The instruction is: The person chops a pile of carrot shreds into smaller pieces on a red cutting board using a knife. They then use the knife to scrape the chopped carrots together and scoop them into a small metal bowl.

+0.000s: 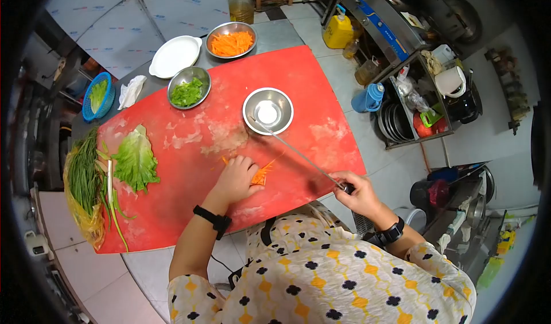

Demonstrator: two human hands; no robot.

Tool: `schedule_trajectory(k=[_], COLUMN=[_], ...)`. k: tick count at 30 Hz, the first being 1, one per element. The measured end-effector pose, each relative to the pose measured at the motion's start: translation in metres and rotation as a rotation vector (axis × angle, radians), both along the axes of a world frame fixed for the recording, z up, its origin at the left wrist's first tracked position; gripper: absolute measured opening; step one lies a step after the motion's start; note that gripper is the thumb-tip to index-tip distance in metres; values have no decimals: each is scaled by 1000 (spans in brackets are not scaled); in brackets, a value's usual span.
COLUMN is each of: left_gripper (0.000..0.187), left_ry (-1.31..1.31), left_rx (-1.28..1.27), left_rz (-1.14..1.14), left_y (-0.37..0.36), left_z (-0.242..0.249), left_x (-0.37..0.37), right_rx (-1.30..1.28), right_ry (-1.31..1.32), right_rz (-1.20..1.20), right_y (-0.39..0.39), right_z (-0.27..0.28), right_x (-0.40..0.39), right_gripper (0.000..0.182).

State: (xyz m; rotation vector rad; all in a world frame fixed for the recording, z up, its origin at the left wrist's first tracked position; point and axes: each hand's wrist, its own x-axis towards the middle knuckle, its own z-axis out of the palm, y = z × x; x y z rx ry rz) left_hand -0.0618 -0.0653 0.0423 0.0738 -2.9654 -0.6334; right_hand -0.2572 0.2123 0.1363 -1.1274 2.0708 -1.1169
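Observation:
My left hand (pixel 236 179) rests on the red cutting board (pixel 189 192) near its front edge. Its fingers curl down over a small pile of shredded carrot (pixel 259 177), and orange strands stick out on both sides. In my right hand (pixel 359 193) is the black handle of a kitchen knife (pixel 304 156), held at the board's right front edge. The blade shows edge-on as a thin line slanting up and left, its tip overlapping the small metal bowl (pixel 268 111) in this view. Nothing but a pale bottom shows inside that bowl.
Chopped greens fill a metal bowl (pixel 189 87); behind it are a bowl of shredded carrot (pixel 231 39) and a white dish (pixel 175 57). A lettuce leaf (pixel 136 160), scallions (pixel 111 197) and bagged chives (pixel 84 177) lie left. A blue basket (pixel 99 97) stands farther back.

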Motion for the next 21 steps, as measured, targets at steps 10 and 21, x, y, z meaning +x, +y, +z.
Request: schedule_trajectory(k=[10,21], left_gripper=[41,10], left_ry=[175,135], left_rx=[-51,64], left_rz=[524,246], left_y=[53,62], left_z=[-11,-34], left_x=[-1,-66], right_rx=[58,61], right_ry=[-33,-78], right_rz=[30,19], right_y=[-10,-13], right_z=[-4,12], right_x=[6,-3], right_gripper=[37,38])
